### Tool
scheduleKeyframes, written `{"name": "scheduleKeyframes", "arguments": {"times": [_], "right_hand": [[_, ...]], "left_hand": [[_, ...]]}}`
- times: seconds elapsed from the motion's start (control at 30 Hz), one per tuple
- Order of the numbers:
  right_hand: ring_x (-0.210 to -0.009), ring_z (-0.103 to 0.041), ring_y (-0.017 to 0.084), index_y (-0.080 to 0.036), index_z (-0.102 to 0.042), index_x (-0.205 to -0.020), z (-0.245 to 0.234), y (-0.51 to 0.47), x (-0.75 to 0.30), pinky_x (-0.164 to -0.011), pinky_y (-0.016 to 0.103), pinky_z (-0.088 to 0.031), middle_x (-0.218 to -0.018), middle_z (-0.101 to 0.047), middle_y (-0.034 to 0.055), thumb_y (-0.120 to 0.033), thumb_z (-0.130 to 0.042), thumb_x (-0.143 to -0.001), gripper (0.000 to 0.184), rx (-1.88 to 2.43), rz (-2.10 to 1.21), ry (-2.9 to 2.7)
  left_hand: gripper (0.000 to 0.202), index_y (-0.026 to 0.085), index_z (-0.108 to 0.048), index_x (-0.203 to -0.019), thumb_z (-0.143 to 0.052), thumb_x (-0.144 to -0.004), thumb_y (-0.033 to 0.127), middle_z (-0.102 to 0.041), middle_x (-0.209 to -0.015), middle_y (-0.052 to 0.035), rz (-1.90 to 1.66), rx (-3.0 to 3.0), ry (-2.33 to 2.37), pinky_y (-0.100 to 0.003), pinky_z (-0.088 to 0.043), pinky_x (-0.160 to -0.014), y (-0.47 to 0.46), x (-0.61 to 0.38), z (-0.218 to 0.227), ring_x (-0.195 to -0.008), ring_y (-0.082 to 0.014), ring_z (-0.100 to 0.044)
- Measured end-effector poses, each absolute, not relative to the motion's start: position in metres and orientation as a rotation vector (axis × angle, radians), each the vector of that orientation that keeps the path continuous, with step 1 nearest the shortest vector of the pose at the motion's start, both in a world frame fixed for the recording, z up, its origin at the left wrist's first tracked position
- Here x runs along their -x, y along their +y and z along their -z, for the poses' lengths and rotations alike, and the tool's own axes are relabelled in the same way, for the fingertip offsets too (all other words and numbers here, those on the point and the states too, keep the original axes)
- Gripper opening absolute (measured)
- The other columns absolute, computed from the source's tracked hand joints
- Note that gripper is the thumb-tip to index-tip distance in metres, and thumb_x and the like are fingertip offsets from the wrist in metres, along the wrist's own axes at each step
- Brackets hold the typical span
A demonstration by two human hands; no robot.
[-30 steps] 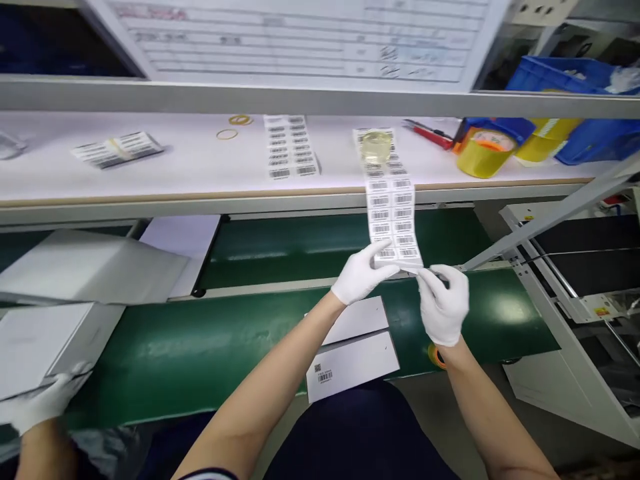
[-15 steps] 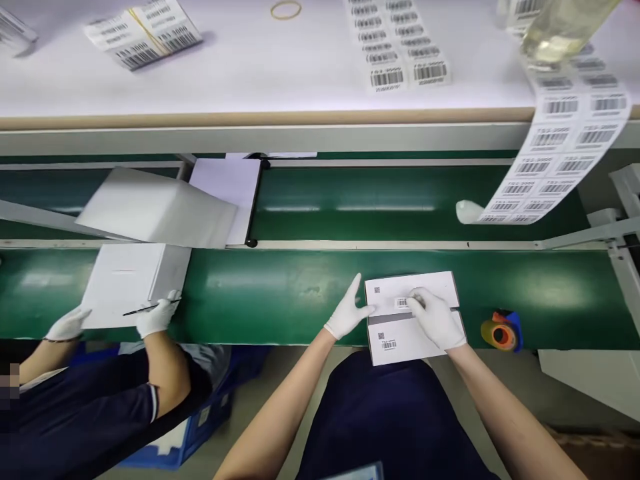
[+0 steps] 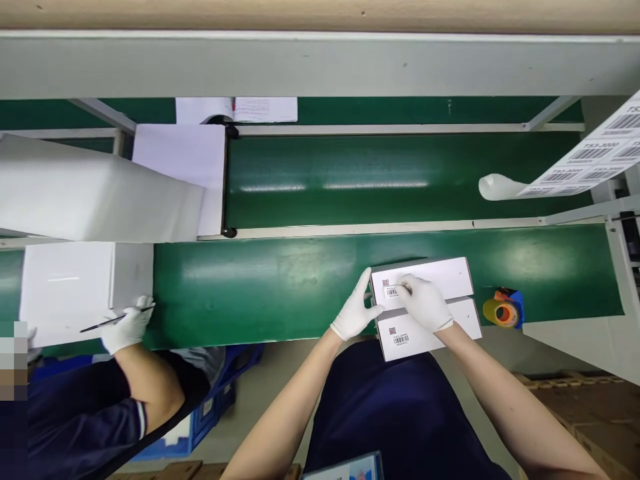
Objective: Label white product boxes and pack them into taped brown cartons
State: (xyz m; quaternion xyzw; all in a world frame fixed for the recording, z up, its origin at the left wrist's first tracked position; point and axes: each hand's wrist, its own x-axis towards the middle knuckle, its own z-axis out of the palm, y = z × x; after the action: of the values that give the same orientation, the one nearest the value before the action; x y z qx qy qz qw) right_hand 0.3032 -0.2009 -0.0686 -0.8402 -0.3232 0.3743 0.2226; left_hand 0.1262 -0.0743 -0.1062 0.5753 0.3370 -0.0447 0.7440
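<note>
Two white boxes lie side by side on the green belt, the far box (image 3: 450,273) against the near box (image 3: 425,337). The near box bears a small square code and a printed barcode label. My right hand (image 3: 425,303) is over the far box, thumb and fingers pinched on a barcode label (image 3: 391,291). That label lies against the far box's top, just below its square code. At the left ends of the boxes is my left hand (image 3: 353,310), thumb and fingers apart and touching the far box's left end. Both hands wear white gloves.
An orange-and-blue tape dispenser (image 3: 505,310) stands right of the boxes. A label strip (image 3: 575,167) hangs at upper right. At left, a co-worker's gloved hand (image 3: 125,327) holds a dark thin tool beside a large white box (image 3: 67,287). A shelf edge (image 3: 310,67) crosses above.
The view has tilted down, so the upper shelf's labels are out of sight. My right hand has brought the label left, down to the far box's top near its square code.
</note>
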Motion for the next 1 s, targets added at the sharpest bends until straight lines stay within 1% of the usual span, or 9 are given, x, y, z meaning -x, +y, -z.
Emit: {"name": "scheduleKeyframes", "arguments": {"times": [0.07, 0.17, 0.33, 0.43, 0.53, 0.7, 0.87, 1.0], "right_hand": [[-0.081, -0.069, 0.021, -0.025, -0.067, -0.098, 0.069, -0.200, -0.302, -0.073, 0.032, -0.047, -0.087, -0.074, 0.0011, -0.032, -0.052, -0.097, 0.017, 2.339, -1.031, -0.898], [-0.078, -0.068, 0.021, -0.025, -0.067, -0.096, 0.068, -0.198, -0.302, -0.071, 0.032, -0.047, -0.085, -0.074, 0.0011, -0.031, -0.052, -0.097, 0.016, 2.358, -1.029, -0.912], [-0.075, -0.068, 0.021, -0.024, -0.067, -0.095, 0.068, -0.197, -0.302, -0.070, 0.031, -0.047, -0.083, -0.073, 0.0012, -0.029, -0.051, -0.097, 0.016, 2.380, -1.020, -0.937], [-0.079, -0.070, 0.022, -0.024, -0.067, -0.096, 0.071, -0.198, -0.301, -0.072, 0.032, -0.047, -0.086, -0.075, 0.0021, -0.030, -0.051, -0.097, 0.017, 2.393, -0.988, -0.967], [-0.083, -0.071, 0.023, -0.025, -0.068, -0.097, 0.075, -0.199, -0.299, -0.074, 0.032, -0.047, -0.090, -0.076, 0.0028, -0.030, -0.052, -0.097, 0.017, 2.407, -0.951, -0.991], [-0.076, -0.068, 0.021, -0.025, -0.067, -0.095, 0.074, -0.199, -0.298, -0.070, 0.031, -0.044, -0.083, -0.074, 0.0015, -0.029, -0.052, -0.097, 0.016, 2.447, -0.921, -1.030], [-0.075, -0.068, 0.022, -0.025, -0.067, -0.097, 0.071, -0.197, -0.297, -0.068, 0.032, -0.042, -0.084, -0.074, 0.0026, -0.030, -0.051, -0.098, 0.017, 2.512, -0.926, -1.086], [-0.079, -0.071, 0.023, -0.023, -0.067, -0.103, 0.068, -0.190, -0.289, -0.067, 0.032, -0.043, -0.092, -0.077, 0.0061, -0.029, -0.048, -0.100, 0.020, 2.617, -0.922, -1.143]], "left_hand": [[0.108, 0.031, -0.012, -0.170, -0.077, -0.084, 0.024, -0.022, -0.175, -0.0098, 0.103, -1.269, 0.735, -0.053, -0.035, -0.127, -0.073, -0.127, 0.106, -0.154, -0.0344, -0.038], [0.107, 0.031, -0.012, -0.170, -0.077, -0.085, 0.025, -0.019, -0.176, -0.0093, 0.106, -1.271, 0.724, -0.053, -0.033, -0.128, -0.072, -0.129, 0.106, -0.155, -0.0343, -0.037], [0.109, 0.032, -0.011, -0.170, -0.078, -0.084, 0.025, -0.021, -0.176, -0.0094, 0.117, -1.260, 0.726, -0.054, -0.034, -0.127, -0.071, -0.128, 0.105, -0.155, -0.0355, -0.037], [0.108, 0.033, -0.012, -0.170, -0.078, -0.084, 0.026, -0.022, -0.175, -0.0091, 0.119, -1.265, 0.725, -0.053, -0.034, -0.127, -0.070, -0.128, 0.105, -0.155, -0.0355, -0.035], [0.109, 0.032, -0.011, -0.170, -0.078, -0.084, 0.027, -0.022, -0.175, -0.0107, 0.129, -1.249, 0.742, -0.054, -0.037, -0.126, -0.070, -0.128, 0.105, -0.152, -0.0357, -0.040], [0.112, 0.030, -0.009, -0.170, -0.079, -0.083, 0.027, -0.022, -0.175, -0.0122, 0.140, -1.220, 0.752, -0.054, -0.039, -0.124, -0.070, -0.128, 0.104, -0.149, -0.0364, -0.044], [0.110, 0.031, -0.010, -0.170, -0.079, -0.084, 0.028, -0.021, -0.175, -0.0107, 0.132, -1.248, 0.744, -0.054, -0.036, -0.126, -0.071, -0.128, 0.106, -0.153, -0.0362, -0.040], [0.108, 0.031, -0.011, -0.170, -0.078, -0.085, 0.027, -0.020, -0.176, -0.0096, 0.128, -1.272, 0.736, -0.053, -0.034, -0.127, -0.071, -0.127, 0.109, -0.155, -0.0357, -0.037]]}}
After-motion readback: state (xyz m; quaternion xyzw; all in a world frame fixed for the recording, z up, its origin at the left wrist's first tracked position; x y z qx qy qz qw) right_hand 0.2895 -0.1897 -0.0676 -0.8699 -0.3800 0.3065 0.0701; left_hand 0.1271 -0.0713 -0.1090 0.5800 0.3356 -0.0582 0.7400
